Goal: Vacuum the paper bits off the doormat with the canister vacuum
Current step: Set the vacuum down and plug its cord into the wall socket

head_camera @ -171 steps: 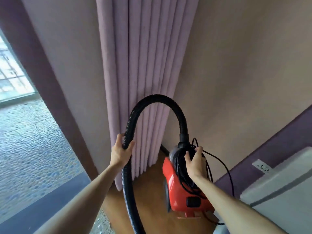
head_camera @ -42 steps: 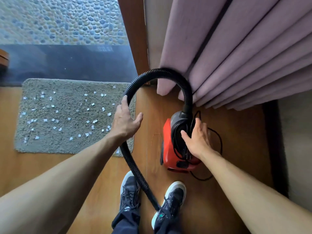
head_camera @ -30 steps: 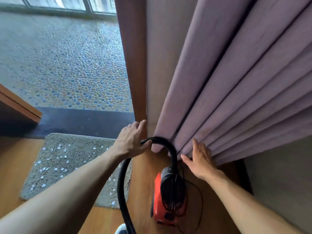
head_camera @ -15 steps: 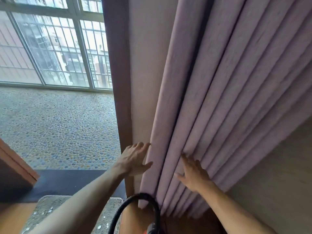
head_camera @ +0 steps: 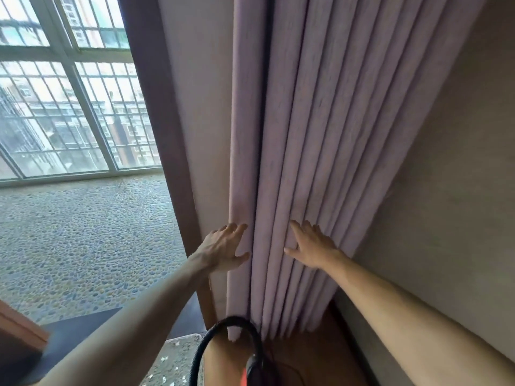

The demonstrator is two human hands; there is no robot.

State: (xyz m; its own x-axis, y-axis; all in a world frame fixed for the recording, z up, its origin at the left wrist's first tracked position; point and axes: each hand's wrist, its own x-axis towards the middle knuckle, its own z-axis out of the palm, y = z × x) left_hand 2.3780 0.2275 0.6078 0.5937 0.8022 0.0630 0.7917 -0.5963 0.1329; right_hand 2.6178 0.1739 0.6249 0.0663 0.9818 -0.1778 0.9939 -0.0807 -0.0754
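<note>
My left hand (head_camera: 223,247) is spread open against the left edge of the mauve curtain (head_camera: 306,162), holding nothing. My right hand (head_camera: 309,246) lies flat on the curtain folds, fingers apart. Below them the black vacuum hose (head_camera: 223,330) arches up from the red canister vacuum (head_camera: 246,377), only its top showing at the bottom edge. A corner of the grey doormat (head_camera: 172,355) with a few white paper bits (head_camera: 164,358) shows at the bottom; the rest is hidden by my left arm.
A brown door frame (head_camera: 167,162) stands left of the curtain, with a pebble-floored balcony (head_camera: 83,232) and barred windows beyond. A beige wall (head_camera: 446,190) fills the right. A dark threshold strip (head_camera: 83,330) lies before the mat.
Both hands let go of the hose and the vacuum, which now stands on the floor, and rose onto the curtain. My view tilted up from the floor to the curtain and windows.
</note>
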